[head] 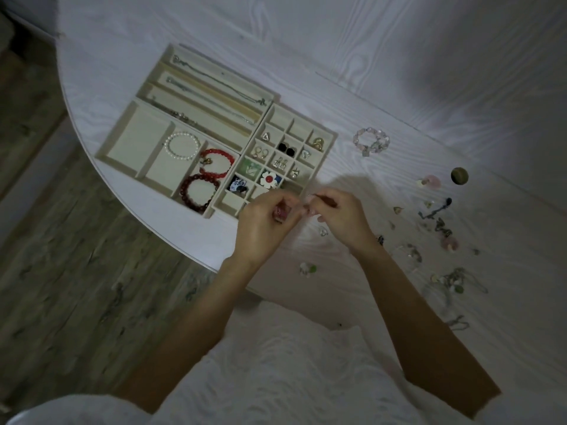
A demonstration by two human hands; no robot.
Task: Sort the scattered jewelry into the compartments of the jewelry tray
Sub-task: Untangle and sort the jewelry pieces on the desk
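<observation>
1. Red, small piece: pinched in my left hand, just beside the jewelry tray at its near edge.
2. My right hand pinches a thin item; what it is I cannot tell.
3. Step in hand: separating or readying one piece.
4. Next move, I judge: lower it into a free small compartment.
5. Scattered jewelry remains at right.
</observation>
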